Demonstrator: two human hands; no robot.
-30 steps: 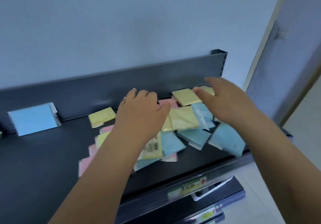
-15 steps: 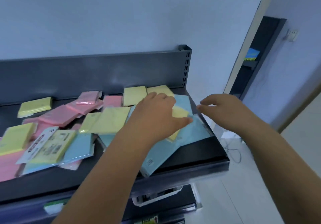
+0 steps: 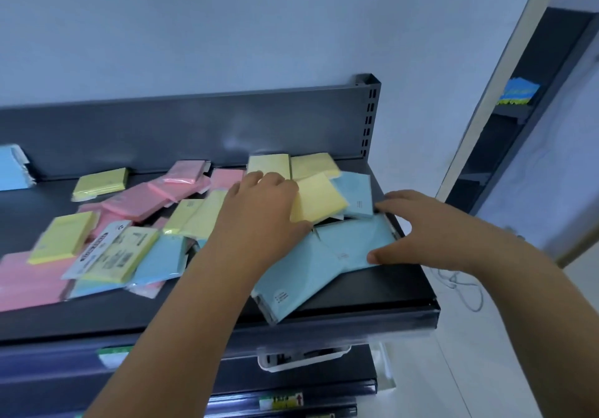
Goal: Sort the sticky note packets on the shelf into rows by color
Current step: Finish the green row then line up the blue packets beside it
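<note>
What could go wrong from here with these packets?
The blue packet nearest the shelf front has a corner right at the lip; a nudge from the right hand could knock it off. The left hand touches a yellow packet overlapping blue ones, so sliding it may drag those along.

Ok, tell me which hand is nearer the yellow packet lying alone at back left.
Left. The left hand lies on the pile to the packet's right; the right hand is farther right, at the shelf's end.
</note>
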